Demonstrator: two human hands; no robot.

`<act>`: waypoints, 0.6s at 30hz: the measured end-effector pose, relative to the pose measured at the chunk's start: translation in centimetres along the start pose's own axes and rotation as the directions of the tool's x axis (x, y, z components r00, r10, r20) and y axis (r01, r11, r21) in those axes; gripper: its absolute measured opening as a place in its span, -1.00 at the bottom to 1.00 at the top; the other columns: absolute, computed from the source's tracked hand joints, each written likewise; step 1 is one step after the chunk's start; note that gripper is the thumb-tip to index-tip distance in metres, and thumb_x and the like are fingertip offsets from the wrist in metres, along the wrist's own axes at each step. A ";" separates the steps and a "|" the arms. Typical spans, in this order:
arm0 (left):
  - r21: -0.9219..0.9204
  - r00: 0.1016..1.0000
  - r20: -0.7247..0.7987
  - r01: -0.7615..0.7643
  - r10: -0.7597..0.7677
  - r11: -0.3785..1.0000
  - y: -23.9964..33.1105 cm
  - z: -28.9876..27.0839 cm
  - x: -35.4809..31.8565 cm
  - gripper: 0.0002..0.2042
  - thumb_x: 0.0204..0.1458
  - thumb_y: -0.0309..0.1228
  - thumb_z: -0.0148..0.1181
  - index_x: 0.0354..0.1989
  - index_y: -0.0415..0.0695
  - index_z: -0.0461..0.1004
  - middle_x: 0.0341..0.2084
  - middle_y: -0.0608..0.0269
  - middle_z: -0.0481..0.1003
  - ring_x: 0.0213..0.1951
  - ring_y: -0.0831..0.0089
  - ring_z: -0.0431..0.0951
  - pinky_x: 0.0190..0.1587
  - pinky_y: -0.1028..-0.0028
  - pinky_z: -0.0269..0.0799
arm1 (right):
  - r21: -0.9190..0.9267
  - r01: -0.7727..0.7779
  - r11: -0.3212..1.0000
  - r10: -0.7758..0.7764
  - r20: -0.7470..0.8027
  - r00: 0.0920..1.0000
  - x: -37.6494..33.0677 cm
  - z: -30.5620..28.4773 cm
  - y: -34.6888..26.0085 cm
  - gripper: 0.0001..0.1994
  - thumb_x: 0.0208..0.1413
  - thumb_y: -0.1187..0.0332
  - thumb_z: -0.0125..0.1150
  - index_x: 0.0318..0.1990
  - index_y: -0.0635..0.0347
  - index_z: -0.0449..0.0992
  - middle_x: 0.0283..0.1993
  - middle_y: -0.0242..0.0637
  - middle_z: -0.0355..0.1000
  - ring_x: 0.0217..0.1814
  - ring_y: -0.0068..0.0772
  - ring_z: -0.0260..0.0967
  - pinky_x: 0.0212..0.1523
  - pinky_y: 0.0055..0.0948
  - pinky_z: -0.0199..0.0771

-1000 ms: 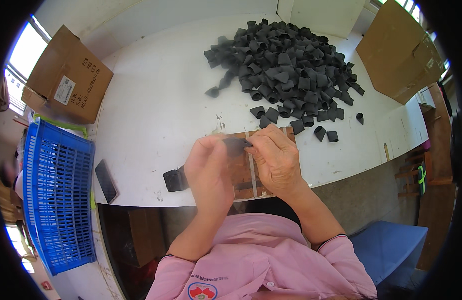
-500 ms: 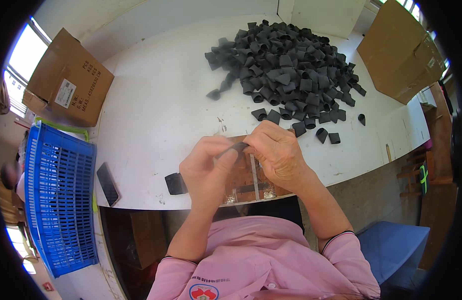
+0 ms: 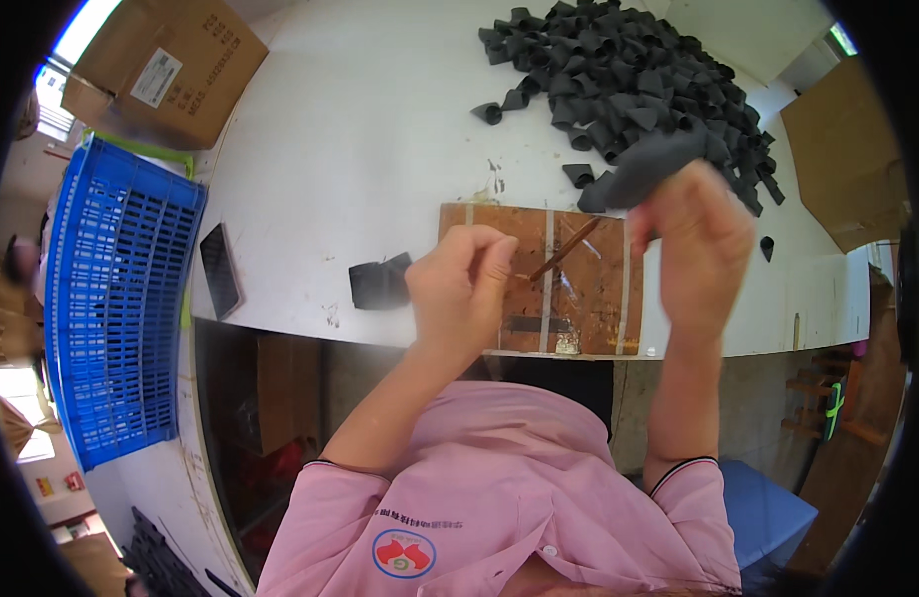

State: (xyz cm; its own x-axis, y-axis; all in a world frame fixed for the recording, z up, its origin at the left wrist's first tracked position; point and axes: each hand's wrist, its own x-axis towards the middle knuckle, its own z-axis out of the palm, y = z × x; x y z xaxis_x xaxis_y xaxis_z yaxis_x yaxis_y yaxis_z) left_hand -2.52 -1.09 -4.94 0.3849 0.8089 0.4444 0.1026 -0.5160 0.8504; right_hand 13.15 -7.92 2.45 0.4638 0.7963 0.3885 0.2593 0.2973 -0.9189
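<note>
Since before, the right hand [image 3: 700, 249] lifted its dark piece [image 3: 650, 169] away.

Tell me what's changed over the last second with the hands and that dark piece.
The hands, working together over the brown board, have parted. The right hand lifted a dark grey piece toward the pile; the left hand holds a thin stick over the board. The blue crate stayed put.

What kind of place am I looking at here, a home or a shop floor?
Likely a small workshop bench for hand assembly: a heap of dark foam pieces on a white table, a blue plastic crate and cardboard boxes beside it.
</note>
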 end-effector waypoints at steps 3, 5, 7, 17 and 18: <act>0.216 0.964 -0.165 0.241 -0.208 0.946 -4.0 -2.3 -2.1 -0.90 -0.07 -0.51 0.11 -0.42 -0.28 0.37 -0.62 0.27 0.39 -0.61 0.64 0.31 -0.55 0.66 0.25 | -0.097 -0.056 0.994 0.016 -0.366 0.930 4.2 -1.9 1.7 -0.69 0.14 0.24 -0.10 -0.27 0.37 0.43 -0.60 -0.43 0.30 -0.63 -0.73 0.08 -0.58 -0.77 0.09; 0.392 0.970 -0.145 0.237 -0.195 0.889 -5.1 -4.1 -3.2 -0.85 -0.10 -0.48 0.15 -0.38 -0.29 0.37 -0.56 0.20 0.39 -0.58 0.56 0.32 -0.52 0.60 0.28 | -0.053 -0.111 0.992 0.090 -0.299 0.950 1.4 -0.9 2.7 -0.71 0.13 0.26 -0.07 -0.27 0.36 0.43 -0.59 -0.44 0.30 -0.63 -0.73 0.08 -0.58 -0.77 0.08; 0.608 0.959 -0.100 0.270 -0.265 0.747 -6.2 -4.8 -4.4 -0.70 -0.19 -0.40 0.22 -0.32 -0.30 0.33 -0.42 0.01 0.36 -0.47 0.28 0.36 -0.41 0.39 0.33 | -0.006 -0.230 0.973 0.227 -0.134 0.965 -2.6 0.5 3.3 -0.78 0.09 0.34 -0.01 -0.25 0.35 0.42 -0.59 -0.45 0.30 -0.62 -0.74 0.12 -0.59 -0.77 0.10; 0.803 0.967 0.103 0.056 -0.231 0.593 -9.6 -4.6 -5.1 -0.87 -0.17 -0.59 0.10 -0.42 -0.26 0.33 -0.44 0.04 0.34 -0.41 0.13 0.40 -0.39 0.32 0.34 | -0.263 -0.084 0.961 0.059 -0.101 0.993 -9.9 4.3 5.0 -0.86 0.02 0.50 0.04 -0.24 0.30 0.38 -0.59 -0.29 0.31 -0.60 -0.54 0.27 -0.56 -0.60 0.26; 0.800 0.968 0.108 0.051 -0.227 0.597 -9.5 -4.8 -5.0 -0.87 -0.17 -0.59 0.10 -0.42 -0.26 0.33 -0.44 0.04 0.34 -0.41 0.13 0.40 -0.39 0.32 0.34 | -0.267 -0.084 0.960 0.057 -0.107 0.993 -9.9 4.6 5.1 -0.86 0.02 0.50 0.04 -0.24 0.30 0.38 -0.59 -0.29 0.31 -0.60 -0.54 0.27 -0.56 -0.60 0.26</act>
State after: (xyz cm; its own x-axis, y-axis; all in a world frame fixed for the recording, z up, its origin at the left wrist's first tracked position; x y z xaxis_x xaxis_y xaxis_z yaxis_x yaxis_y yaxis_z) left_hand -9.85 1.13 -13.92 0.4481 0.8698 0.2064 0.8151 -0.4924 0.3053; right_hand 5.98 -11.83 -6.38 0.5654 0.7512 0.3406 0.4363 0.0780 -0.8964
